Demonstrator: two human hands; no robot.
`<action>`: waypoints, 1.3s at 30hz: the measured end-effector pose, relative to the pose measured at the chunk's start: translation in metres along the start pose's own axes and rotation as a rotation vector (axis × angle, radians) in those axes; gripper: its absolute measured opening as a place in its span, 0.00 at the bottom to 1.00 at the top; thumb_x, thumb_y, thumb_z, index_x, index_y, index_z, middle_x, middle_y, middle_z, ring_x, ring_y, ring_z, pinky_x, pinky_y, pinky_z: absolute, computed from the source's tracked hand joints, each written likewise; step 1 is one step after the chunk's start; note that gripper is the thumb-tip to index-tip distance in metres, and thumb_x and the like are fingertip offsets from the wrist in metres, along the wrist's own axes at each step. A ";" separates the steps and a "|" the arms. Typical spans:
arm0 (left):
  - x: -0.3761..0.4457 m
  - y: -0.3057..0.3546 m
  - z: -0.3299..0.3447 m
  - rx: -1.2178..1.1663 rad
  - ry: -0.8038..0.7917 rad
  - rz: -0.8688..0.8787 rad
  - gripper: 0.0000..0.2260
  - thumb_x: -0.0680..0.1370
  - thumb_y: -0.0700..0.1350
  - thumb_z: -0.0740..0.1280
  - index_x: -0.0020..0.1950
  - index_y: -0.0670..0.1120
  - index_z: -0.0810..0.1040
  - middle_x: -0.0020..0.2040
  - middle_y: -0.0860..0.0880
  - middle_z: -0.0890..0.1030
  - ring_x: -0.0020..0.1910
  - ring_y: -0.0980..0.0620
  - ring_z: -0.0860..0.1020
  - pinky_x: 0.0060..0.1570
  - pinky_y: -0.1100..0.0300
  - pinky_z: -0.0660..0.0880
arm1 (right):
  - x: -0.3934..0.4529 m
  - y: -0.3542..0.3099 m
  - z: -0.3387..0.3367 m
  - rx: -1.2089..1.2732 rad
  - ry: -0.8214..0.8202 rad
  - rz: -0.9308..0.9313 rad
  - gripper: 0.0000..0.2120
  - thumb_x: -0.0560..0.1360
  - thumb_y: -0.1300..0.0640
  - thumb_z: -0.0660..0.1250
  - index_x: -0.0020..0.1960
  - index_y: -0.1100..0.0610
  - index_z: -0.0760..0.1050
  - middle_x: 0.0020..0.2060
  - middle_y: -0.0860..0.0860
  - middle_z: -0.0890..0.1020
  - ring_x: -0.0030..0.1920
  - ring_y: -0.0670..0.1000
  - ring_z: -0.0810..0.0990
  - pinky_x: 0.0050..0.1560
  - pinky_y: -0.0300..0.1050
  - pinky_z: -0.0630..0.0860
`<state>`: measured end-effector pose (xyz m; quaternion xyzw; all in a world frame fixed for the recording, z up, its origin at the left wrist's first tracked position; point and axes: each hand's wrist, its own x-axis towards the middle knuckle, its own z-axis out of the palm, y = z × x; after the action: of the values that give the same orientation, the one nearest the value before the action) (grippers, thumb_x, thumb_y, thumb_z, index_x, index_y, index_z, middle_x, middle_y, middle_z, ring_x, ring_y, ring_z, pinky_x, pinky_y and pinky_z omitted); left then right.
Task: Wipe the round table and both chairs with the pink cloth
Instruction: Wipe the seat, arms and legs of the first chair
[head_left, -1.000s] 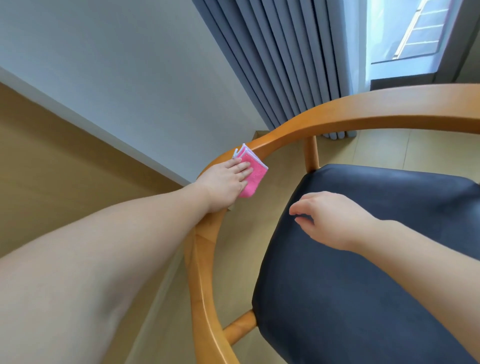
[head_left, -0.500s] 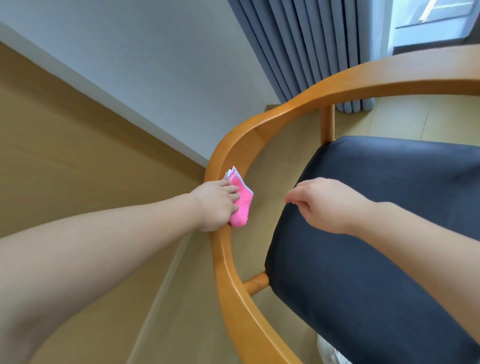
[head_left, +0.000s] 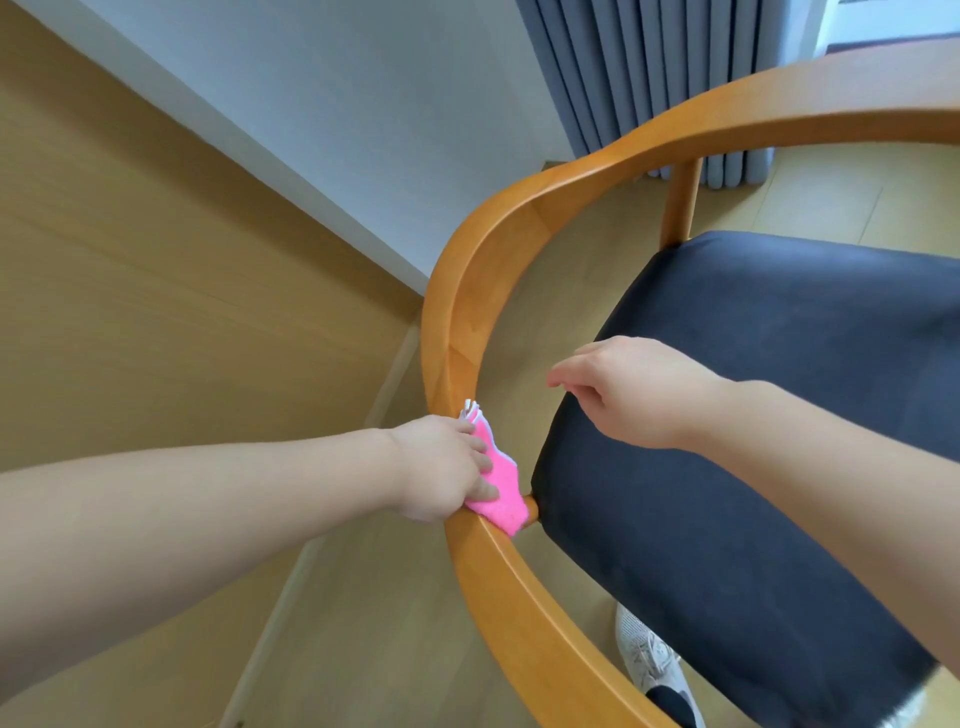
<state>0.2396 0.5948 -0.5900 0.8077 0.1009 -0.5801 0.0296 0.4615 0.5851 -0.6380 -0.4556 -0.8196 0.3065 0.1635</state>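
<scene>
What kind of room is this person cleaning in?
Probably a living space in a home or hotel room: a wooden armchair with a dark padded seat, long grey curtains by a window, and pale wood flooring.

Grey pleated curtains (head_left: 639, 78) hang at the top beside a pale wall (head_left: 363, 93) with a white skirting board (head_left: 332, 187), above light wooden flooring (head_left: 831, 208), where a white sneaker (head_left: 649, 660) stands.
</scene>
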 end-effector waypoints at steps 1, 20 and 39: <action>0.001 -0.005 -0.002 0.020 -0.002 -0.015 0.23 0.79 0.46 0.58 0.75 0.53 0.63 0.73 0.46 0.66 0.74 0.45 0.59 0.74 0.49 0.51 | 0.001 0.001 0.000 -0.004 -0.006 0.001 0.21 0.79 0.63 0.52 0.67 0.51 0.74 0.59 0.49 0.79 0.61 0.52 0.75 0.57 0.48 0.73; 0.047 -0.142 -0.127 0.453 0.056 -0.522 0.26 0.81 0.53 0.49 0.79 0.51 0.48 0.79 0.47 0.42 0.77 0.48 0.38 0.71 0.48 0.32 | 0.004 0.050 -0.054 -0.073 0.141 0.160 0.19 0.80 0.60 0.53 0.65 0.48 0.74 0.49 0.45 0.78 0.52 0.50 0.76 0.44 0.41 0.67; 0.072 -0.157 -0.131 0.507 0.221 -0.508 0.24 0.82 0.49 0.51 0.78 0.50 0.50 0.79 0.47 0.45 0.77 0.46 0.40 0.71 0.48 0.34 | -0.004 0.046 -0.044 -0.032 0.092 0.251 0.21 0.79 0.62 0.53 0.67 0.49 0.73 0.58 0.47 0.79 0.60 0.50 0.74 0.56 0.43 0.72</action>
<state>0.3530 0.7791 -0.6042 0.7963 0.1541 -0.4849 -0.3273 0.5178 0.6152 -0.6349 -0.5707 -0.7525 0.2905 0.1539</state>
